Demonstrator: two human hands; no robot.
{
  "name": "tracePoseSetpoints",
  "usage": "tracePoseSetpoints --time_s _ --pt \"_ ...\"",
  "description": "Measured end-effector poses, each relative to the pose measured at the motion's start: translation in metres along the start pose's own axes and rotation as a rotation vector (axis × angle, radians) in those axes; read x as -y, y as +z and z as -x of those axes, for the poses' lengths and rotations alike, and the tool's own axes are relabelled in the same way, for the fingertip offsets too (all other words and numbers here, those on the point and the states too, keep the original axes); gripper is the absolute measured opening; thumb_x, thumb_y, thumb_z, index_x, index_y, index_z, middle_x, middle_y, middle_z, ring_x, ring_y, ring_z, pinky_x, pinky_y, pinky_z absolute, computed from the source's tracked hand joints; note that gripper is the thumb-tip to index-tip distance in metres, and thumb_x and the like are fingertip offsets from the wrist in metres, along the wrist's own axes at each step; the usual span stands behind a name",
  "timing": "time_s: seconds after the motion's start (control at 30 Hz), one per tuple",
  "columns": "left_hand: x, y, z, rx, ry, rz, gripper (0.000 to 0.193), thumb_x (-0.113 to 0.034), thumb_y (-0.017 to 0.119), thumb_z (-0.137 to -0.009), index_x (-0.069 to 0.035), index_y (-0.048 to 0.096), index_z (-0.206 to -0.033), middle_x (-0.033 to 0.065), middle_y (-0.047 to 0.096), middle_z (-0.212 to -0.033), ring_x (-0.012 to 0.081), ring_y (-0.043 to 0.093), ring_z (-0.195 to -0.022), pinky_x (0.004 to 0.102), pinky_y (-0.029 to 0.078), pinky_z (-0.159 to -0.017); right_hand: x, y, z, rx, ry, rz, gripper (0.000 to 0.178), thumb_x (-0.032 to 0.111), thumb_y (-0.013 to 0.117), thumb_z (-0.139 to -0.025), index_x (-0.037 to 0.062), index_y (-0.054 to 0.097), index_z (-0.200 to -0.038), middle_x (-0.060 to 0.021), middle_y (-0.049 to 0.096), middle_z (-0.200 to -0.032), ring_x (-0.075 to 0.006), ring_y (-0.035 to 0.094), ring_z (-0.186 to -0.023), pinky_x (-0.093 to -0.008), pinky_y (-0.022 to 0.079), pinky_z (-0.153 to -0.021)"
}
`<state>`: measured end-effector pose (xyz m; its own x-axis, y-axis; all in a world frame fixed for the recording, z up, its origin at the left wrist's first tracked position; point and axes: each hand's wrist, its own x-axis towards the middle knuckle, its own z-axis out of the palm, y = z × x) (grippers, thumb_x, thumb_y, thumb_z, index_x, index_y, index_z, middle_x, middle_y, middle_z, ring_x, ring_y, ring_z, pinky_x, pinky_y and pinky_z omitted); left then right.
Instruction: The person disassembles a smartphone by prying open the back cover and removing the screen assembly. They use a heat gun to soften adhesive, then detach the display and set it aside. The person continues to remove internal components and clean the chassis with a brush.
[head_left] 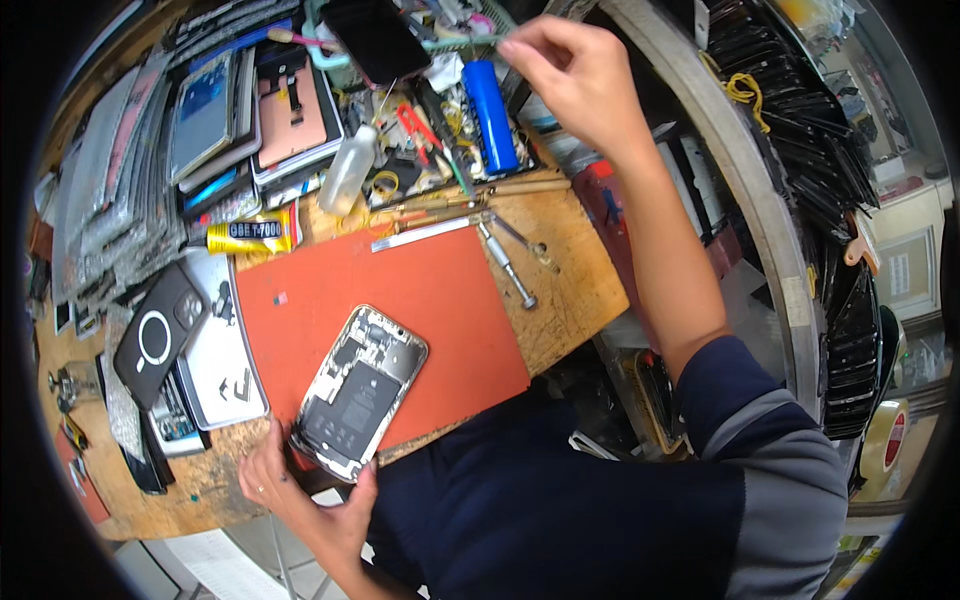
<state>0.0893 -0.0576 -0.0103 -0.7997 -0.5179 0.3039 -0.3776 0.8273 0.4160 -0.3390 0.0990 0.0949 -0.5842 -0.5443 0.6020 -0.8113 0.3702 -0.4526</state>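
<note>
An opened smartphone [362,395], its battery and inner boards bare, lies tilted on an orange-red mat [460,330]. My left hand [310,505] grips its near end, thumb on the right and fingers on the left. Raised at the far right, my right hand [575,75] has its thumb and index finger pinched together over the edge of a green basket [475,42]. Whatever is in that pinch, if anything, is too small to make out. A blue cylinder [488,118] stands just below that hand.
Screwdrivers [508,265] and tweezers lie past the mat, near a clear bottle [348,172], a yellow glue tube [255,232] and red-handled pliers [415,130]. Left are a white tray [225,375] with small parts, a black phone case [160,335] and stacked screens [120,180].
</note>
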Motion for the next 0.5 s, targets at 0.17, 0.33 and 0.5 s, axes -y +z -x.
tracePoseSetpoints --time_s 0.17,0.33,0.5 --pt "-0.001 0.01 0.008 -0.064 0.006 -0.069 0.1 -0.055 0.085 -0.072 0.001 0.051 -0.147 0.0179 0.058 -0.127 0.039 0.051 -0.126 0.0616 0.027 -0.118 -0.009 -0.021 0.059 0.24 0.016 0.073 0.019 0.012 0.069 -0.094 -0.0002 0.073 -0.108 -0.0164 0.073 -0.081 -0.029 0.073 -0.071 -0.0403 0.056 -0.068" --pt "-0.003 0.013 0.002 -0.07 0.022 -0.124 0.097 -0.055 0.085 -0.073 0.002 0.054 -0.145 0.017 0.059 -0.125 0.0381 0.052 -0.122 0.0607 0.03 -0.116 0.005 -0.026 0.107 0.394 0.2 0.193 0.017 0.012 0.071 -0.092 0.0004 0.072 -0.105 -0.0132 0.074 -0.096 -0.0332 0.071 -0.088 -0.0455 0.056 -0.081" --pt "-0.004 0.006 -0.002 -0.006 0.054 -0.076 0.093 -0.053 0.083 -0.076 0.0 0.055 -0.146 0.0173 0.059 -0.128 0.0379 0.051 -0.125 0.0569 0.029 -0.115 -0.019 -0.026 0.116 0.49 0.021 0.468 0.013 0.013 0.071 -0.094 0.0039 0.074 -0.103 -0.0112 0.068 -0.108 -0.0331 0.063 -0.109 -0.0452 0.051 -0.094"
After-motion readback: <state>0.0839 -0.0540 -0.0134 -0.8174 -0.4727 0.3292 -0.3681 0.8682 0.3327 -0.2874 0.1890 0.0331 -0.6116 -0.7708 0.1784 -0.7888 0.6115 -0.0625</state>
